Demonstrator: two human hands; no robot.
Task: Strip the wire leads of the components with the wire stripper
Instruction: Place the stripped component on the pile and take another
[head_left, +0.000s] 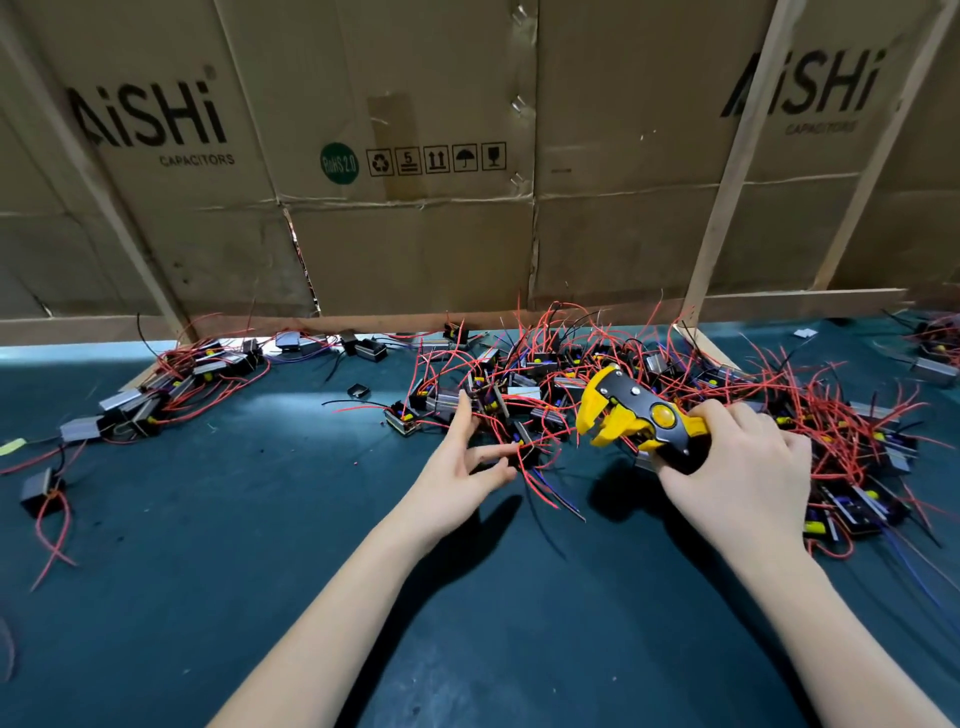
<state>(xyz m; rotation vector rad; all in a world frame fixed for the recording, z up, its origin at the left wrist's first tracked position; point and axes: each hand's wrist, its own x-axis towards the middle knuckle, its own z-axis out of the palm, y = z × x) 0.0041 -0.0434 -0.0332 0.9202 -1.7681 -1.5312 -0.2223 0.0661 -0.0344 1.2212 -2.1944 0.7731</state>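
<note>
Fingers of the right hand (737, 467) clench the yellow-and-black wire stripper (636, 415), hiding its handles; left of it, the left hand (462, 467) lies released, fingertips among tangled red leads (524, 447).

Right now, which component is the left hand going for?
The black component at the near edge of the big pile, right at the left hand fingertips, red leads trailing toward the camera. Others lie farther back. Right hand holds the wire stripper.

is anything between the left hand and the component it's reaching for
Nothing visible blocks it. The left hand is already at the component at the near edge of the pile, fingers spread around it, though red wires cross over it. The right hand holds the wire stripper beside it.
</note>
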